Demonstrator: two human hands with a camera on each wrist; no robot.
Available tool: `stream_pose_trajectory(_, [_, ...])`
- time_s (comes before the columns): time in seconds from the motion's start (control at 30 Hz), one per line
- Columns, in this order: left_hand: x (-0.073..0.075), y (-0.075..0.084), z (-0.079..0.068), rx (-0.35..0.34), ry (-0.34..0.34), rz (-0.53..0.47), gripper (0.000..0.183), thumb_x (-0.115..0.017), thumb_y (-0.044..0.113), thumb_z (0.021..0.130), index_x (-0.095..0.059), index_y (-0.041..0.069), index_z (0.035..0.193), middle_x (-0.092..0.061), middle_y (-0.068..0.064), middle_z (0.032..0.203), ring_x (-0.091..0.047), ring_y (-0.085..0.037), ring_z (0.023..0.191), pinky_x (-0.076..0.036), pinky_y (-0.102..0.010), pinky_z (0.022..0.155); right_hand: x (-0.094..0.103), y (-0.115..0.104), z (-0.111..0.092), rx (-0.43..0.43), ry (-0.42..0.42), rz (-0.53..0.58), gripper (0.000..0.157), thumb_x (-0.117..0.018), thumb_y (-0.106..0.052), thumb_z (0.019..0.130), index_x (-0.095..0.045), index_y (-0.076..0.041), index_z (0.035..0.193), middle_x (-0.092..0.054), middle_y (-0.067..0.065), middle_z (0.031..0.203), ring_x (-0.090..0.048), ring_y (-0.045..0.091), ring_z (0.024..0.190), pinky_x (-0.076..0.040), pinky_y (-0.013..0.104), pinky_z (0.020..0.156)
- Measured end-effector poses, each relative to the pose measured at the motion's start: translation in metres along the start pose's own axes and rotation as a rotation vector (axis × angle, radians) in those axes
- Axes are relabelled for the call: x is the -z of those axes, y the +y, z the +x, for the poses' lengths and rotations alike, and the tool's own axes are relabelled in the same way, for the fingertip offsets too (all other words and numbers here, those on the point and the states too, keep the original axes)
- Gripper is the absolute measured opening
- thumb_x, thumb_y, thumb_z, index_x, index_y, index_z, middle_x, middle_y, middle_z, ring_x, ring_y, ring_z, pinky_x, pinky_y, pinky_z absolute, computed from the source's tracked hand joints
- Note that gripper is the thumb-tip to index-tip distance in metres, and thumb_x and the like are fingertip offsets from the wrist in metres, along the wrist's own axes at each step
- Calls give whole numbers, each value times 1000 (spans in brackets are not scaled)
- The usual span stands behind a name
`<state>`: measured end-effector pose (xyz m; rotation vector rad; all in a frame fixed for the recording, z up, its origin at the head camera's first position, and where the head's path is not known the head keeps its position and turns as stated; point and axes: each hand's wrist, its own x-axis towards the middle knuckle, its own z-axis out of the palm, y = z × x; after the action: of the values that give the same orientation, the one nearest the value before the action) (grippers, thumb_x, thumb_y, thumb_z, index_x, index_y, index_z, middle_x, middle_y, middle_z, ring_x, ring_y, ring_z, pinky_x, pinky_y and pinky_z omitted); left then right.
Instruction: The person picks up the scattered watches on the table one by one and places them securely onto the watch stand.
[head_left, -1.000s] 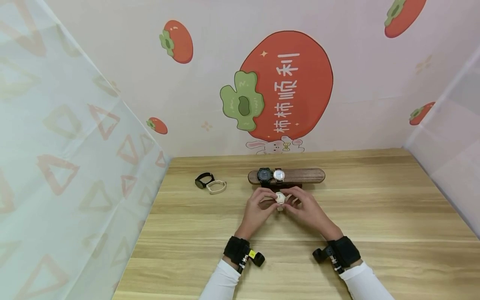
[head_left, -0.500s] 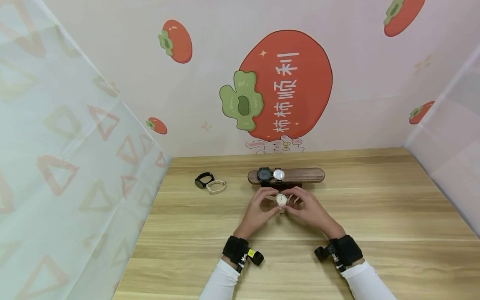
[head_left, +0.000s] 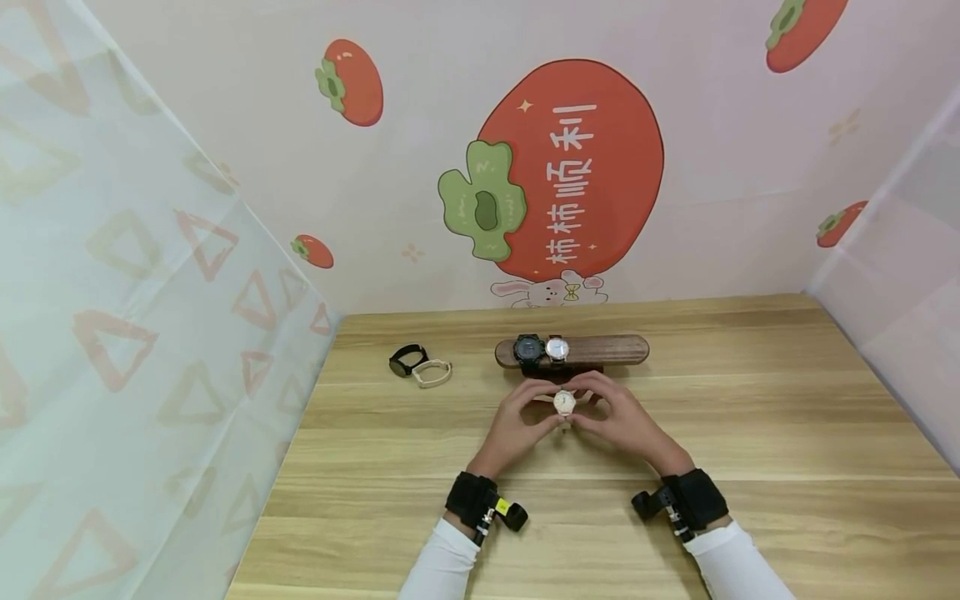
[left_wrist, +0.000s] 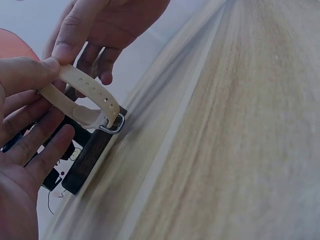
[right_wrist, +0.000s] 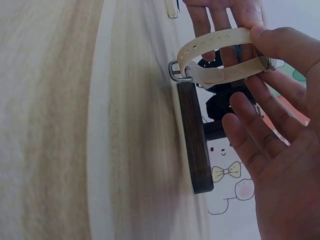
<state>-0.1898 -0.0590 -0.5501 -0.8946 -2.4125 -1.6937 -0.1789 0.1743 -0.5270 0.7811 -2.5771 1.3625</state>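
In the head view, a small round watch with a cream strap (head_left: pixel 564 403) is held between both hands at the middle of the table, dial facing up. My left hand (head_left: pixel 520 417) pinches its left side between thumb and fingers. My right hand (head_left: pixel 628 425) grips the opposite side the same way. Both wrist views show the strap fastened into a loop, its silver buckle (right_wrist: pixel 179 71) hanging at the lower end. Right behind the hands is a dark wooden watch stand (head_left: pixel 611 349) bearing a black watch (head_left: pixel 529 351) and a white-dial watch (head_left: pixel 557 350).
On the back left of the wooden table (head_left: pixel 360 467) lie a black-strapped watch (head_left: pixel 407 362) and a cream-strapped watch (head_left: pixel 433 380), close together. A printed backdrop (head_left: pixel 420 183) rises behind the table's rear edge, with side panels left and right.
The held watch has shifted slightly to the right and toward the person, and its dial has straightened from a tilt. Both hands keep hold of it; the other watches have not moved.
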Motion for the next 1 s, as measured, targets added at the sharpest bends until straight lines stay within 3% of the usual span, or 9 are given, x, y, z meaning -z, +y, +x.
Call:
stream_pose_trajectory(0.13, [0, 1, 0, -27, 8, 1, 45, -83, 17, 95, -69, 17, 137, -65, 0, 139, -61, -20, 133, -50, -35, 117, -1, 1, -1, 12, 11, -8, 46, -86, -3, 88, -72, -13, 130, -69, 8, 129, -68, 26, 105, -63, 43, 90])
stream_pose_trajectory(0.27, [1, 2, 2, -113, 44, -2, 41, -80, 13, 97, -69, 10, 136, -66, -6, 136, -64, -23, 129, -54, -36, 113, -1, 1, -1, 34, 22, 3, 46, -87, -2, 86, -72, -12, 129, -70, 8, 127, -69, 27, 105, -64, 44, 88])
stream_pose_trajectory(0.37, [7, 3, 6, -192, 110, 4, 36, -79, 5, 96, -70, 4, 131, -67, -12, 132, -67, -28, 121, -58, -36, 107, -1, 1, -1, 47, 21, 13, 46, -88, -1, 85, -72, -9, 128, -71, 9, 125, -70, 27, 105, -64, 45, 86])
stream_pose_trajectory(0.47, [17, 4, 8, -214, 200, -2, 33, -78, -4, 93, -72, 0, 125, -69, -17, 128, -68, -33, 115, -60, -38, 103, -1, 0, 0, 57, 17, 10, 45, -87, -1, 86, -72, -8, 127, -72, 10, 124, -70, 27, 102, -64, 45, 86])
stream_pose_trajectory(0.73, [45, -1, 12, -52, 418, 16, 30, -76, -1, 96, -73, 2, 126, -66, -16, 132, -60, -35, 126, -51, -54, 111, 1, -4, -1, 37, -2, 11, 45, -87, -1, 86, -72, -7, 128, -72, 9, 124, -69, 23, 103, -64, 47, 87])
stream_pose_trajectory(0.87, [50, -8, 15, 14, 442, 25, 37, -75, 1, 98, -68, 0, 134, -59, -18, 141, -55, -36, 135, -46, -54, 119, 1, -5, -1, 40, -4, 15, 44, -86, -1, 87, -72, -7, 128, -72, 9, 123, -69, 24, 103, -64, 49, 86])
stream_pose_trajectory(1.0, [50, -16, 18, 93, 399, -29, 50, -76, 3, 98, -59, -1, 145, -50, -17, 153, -47, -35, 146, -39, -51, 127, 2, -4, -1, 40, -4, 22, 45, -86, 0, 86, -71, -5, 128, -71, 10, 123, -70, 31, 102, -63, 50, 86])
